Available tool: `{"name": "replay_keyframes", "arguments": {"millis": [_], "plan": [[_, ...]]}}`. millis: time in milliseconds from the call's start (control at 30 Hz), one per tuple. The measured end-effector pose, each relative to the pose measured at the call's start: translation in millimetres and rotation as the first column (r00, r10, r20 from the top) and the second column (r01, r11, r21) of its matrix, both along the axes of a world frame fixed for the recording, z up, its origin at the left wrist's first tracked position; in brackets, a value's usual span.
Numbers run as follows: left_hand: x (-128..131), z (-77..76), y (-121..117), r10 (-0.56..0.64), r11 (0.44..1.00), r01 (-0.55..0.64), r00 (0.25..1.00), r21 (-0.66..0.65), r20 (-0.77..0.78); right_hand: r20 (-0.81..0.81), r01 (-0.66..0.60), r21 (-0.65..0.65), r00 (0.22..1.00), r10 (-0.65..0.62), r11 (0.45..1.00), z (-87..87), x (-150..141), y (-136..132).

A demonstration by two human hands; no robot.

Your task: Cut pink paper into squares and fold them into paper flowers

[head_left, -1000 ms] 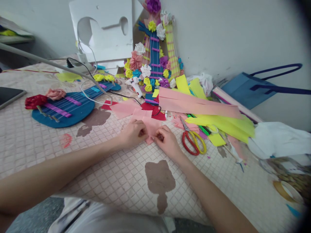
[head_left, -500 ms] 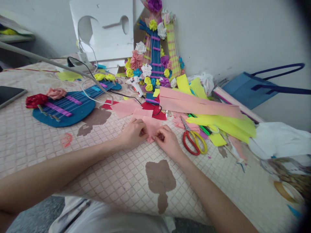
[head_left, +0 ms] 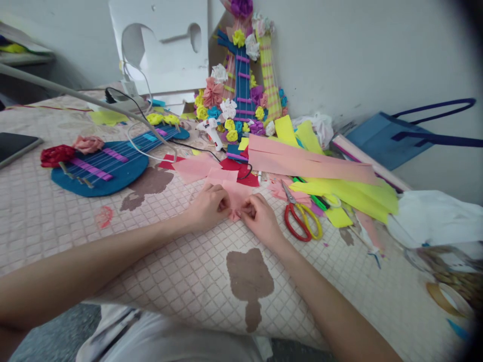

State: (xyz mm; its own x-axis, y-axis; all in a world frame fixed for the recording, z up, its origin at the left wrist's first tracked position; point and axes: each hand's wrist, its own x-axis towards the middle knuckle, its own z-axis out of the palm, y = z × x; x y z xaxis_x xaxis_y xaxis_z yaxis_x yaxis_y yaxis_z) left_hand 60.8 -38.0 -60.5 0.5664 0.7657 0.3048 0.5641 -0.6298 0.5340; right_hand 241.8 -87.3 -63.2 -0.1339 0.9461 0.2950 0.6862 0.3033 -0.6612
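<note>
Between my two hands lies a piece of pink crepe paper, gathered into small folds at its near edge. My left hand pinches the left side of that edge. On the other side, my right hand pinches it with thumb and fingertips. Just beyond are more pink paper pieces and a dark red piece. To the right of my right hand rest scissors with one red and one yellow handle, blades pointing away.
A blue guitar-shaped craft with paper roses lies at left. A white glue gun stands behind the paper. Flower-covered guitar crafts lean on the wall. Long pink strips and yellow paper spread right; a tape roll lies lower right.
Almost nothing differs. Both hands keep their pinch on the pink crepe paper's near edge, and the view has shifted very slightly.
</note>
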Motion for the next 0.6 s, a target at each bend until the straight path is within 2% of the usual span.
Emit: {"name": "replay_keyframes", "arguments": {"millis": [300, 467, 600], "plan": [[0.8, 0.2, -2.1, 0.000, 1.000, 0.000, 1.000, 0.002, 0.030, 0.042, -0.036, -0.032, 0.998, 0.037, 0.999, 1.2, -0.3, -1.4], [2.5, 1.9, -5.1, 0.000, 1.000, -0.001, 0.996, 0.010, 0.084, 0.000, -0.018, -0.009, 1.000, 0.018, 1.000, -1.4, 0.4, -0.8], [2.7, 1.7, -5.8, 0.002, 1.000, -0.002, 0.998, 0.007, 0.068, 0.031, -0.060, -0.001, 0.998, 0.060, 0.998, -0.3, 1.0, -1.6]]}}
